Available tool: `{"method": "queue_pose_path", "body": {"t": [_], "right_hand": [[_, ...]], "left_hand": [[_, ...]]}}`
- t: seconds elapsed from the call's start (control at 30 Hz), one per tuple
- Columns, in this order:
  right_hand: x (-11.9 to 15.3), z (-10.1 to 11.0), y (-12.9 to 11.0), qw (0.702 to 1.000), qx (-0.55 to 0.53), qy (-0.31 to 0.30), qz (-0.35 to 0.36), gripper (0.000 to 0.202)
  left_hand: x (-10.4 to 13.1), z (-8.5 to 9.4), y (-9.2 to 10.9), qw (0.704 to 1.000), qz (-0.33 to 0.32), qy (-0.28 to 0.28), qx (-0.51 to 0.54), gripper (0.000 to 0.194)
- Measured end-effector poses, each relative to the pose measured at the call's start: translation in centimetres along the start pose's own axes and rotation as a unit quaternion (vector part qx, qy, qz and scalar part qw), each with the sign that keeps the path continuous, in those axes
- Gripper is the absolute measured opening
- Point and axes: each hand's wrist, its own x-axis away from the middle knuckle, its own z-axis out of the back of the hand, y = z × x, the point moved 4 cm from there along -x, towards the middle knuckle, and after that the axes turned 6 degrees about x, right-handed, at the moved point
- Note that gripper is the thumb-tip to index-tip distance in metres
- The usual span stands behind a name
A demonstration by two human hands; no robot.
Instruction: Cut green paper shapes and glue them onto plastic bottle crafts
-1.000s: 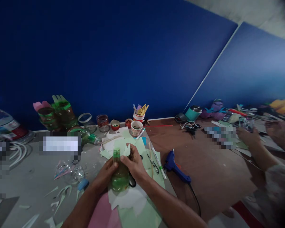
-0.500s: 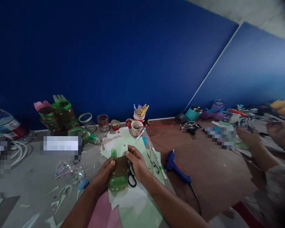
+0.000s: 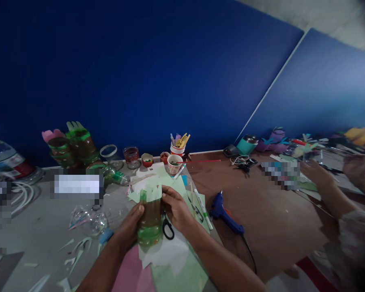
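My left hand [image 3: 130, 227] is closed around the left side of a cut plastic bottle [image 3: 149, 227], see-through with brown and green colouring, held upright. At its rim sits a pale green paper strip [image 3: 153, 194] with a jagged upper edge. My right hand [image 3: 177, 207] pinches the strip's right end against the bottle, thumb in front; its other fingertips are partly hidden. Black-handled scissors [image 3: 168, 230] lie just right of the bottle, their blades hidden. White and green paper sheets [image 3: 170, 253] lie beneath, with a pink sheet [image 3: 134, 271] at the left.
A blue glue gun [image 3: 226, 215] lies on the brown board at right, near a green-white marker [image 3: 204, 211]. Paper cups [image 3: 174, 165] and jars stand by the blue partition. A clear bottle [image 3: 97, 223] and paper scraps lie left. Another person's hands [image 3: 318, 174] work far right.
The green paper strip has come down across the front of the bottle's rim, my right hand shifting slightly with it. The bottle has moved slightly left. The other person's hands have moved.
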Motion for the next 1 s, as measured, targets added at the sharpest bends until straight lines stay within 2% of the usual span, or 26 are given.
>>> {"method": "queue_pose_path", "body": {"t": [0.17,0.4,0.63,0.8,0.9,1.0], "right_hand": [[0.1,0.0,-0.1,1.000,-0.007,0.013,-0.001,0.028],[0.7,0.1,0.1,0.993,0.108,0.026,0.031,0.037],[0.8,-0.4,0.6,0.982,0.185,-0.019,0.026,0.049],[1.2,-1.0,1.0,0.962,0.255,-0.096,0.018,0.065],[1.2,-1.1,1.1,0.949,0.292,-0.112,0.030,0.073],[1.0,-1.2,1.2,0.953,0.282,-0.100,0.044,0.066]], "left_hand": [[0.1,-0.3,0.1,0.999,0.026,0.011,0.023,0.052],[-1.0,0.6,-0.5,0.994,0.013,-0.002,0.112,0.053],[-0.8,0.6,0.6,0.992,-0.006,0.026,0.125,0.054],[-0.7,1.1,1.3,0.989,-0.060,0.075,0.112,0.055],[-0.8,1.0,1.2,0.991,-0.058,0.066,0.105,0.059],[-0.8,0.5,1.2,0.993,-0.056,0.055,0.091,0.065]]}}
